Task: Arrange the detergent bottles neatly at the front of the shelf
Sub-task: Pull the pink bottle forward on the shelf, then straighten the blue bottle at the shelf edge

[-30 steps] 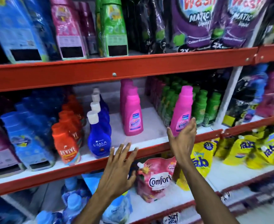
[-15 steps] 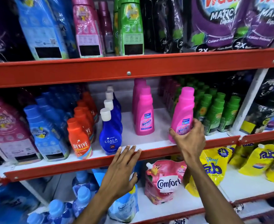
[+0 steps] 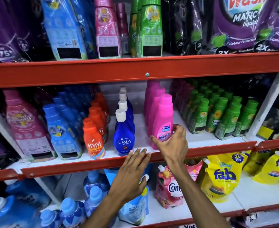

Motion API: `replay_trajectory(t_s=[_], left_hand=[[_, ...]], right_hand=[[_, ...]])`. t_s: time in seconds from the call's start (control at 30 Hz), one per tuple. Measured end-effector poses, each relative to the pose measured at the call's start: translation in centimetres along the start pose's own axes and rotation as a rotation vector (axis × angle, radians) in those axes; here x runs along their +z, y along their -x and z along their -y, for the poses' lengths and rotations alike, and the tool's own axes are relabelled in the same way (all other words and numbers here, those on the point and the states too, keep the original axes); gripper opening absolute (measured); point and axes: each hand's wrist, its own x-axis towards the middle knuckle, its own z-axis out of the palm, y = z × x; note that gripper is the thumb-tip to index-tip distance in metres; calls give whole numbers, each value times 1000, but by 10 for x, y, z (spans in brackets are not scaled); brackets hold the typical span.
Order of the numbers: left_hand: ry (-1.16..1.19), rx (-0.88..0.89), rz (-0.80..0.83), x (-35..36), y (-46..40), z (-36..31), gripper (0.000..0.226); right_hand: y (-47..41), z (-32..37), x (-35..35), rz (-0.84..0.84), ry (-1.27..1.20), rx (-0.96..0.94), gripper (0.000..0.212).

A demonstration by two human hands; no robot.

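A pink Vanish bottle [image 3: 164, 119] stands upright at the front of the middle shelf [image 3: 69, 167], heading a row of like pink bottles behind it. My right hand [image 3: 173, 145] wraps its lower part, thumb on the left side and fingers on the right. My left hand [image 3: 132, 175] is spread, its fingertips resting on the red shelf lip just below a blue Ujala bottle [image 3: 124, 137]. An orange Revive bottle [image 3: 93, 140] fronts its own row further left. Rows of green bottles [image 3: 224, 119] fill the right part of the shelf.
Tall blue [image 3: 61, 129] and pink softener bottles [image 3: 23, 125] crowd the shelf's left. The red upper shelf rail [image 3: 135, 71] hangs low over the bottle caps. Below are a Comfort pouch [image 3: 170, 186] and yellow fab pouches [image 3: 222, 175].
My right hand closed on the lone pink bottle and carried it left, setting it in front of the other pink bottles. My left hand rose onto the shelf lip.
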Motion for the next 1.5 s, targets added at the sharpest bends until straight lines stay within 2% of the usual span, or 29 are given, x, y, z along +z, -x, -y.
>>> replay_trajectory(t_s=[0.27, 0.37, 0.43, 0.53, 0.63, 0.7, 0.77, 0.87, 0.93, 1.13, 1.5], left_hand=[[23, 25, -59, -3, 5, 8, 68], [145, 48, -161, -9, 9, 15, 59], [200, 54, -295, -15, 11, 21, 50], [279, -36, -545, -29, 15, 29, 33], [394, -245, -650, -45, 17, 36, 28], [450, -379, -634, -50, 15, 40, 31], [487, -476, -591, -51, 11, 43, 36], [509, -550, -527, -47, 6, 45, 45], [531, -566, -506, -44, 3, 47, 47], [688, -592, -480, -43, -7, 51, 39], [766, -617, -475, -34, -12, 57, 37]], right_hand=[[6, 1, 0, 11, 1, -1, 91], [12, 2, -1, 25, -19, 6, 97], [20, 6, -2, -35, -33, -16, 97], [35, 16, -3, -191, -143, -140, 75], [53, 32, 2, -113, -293, -300, 45], [59, 38, 12, 33, -329, -342, 41], [60, 39, 24, 190, -339, -307, 47], [58, 37, 34, 392, -314, -258, 55], [55, 35, 36, 459, -306, -268, 55], [47, 34, 42, 510, -300, -223, 46], [44, 26, 45, 506, -346, -158, 39]])
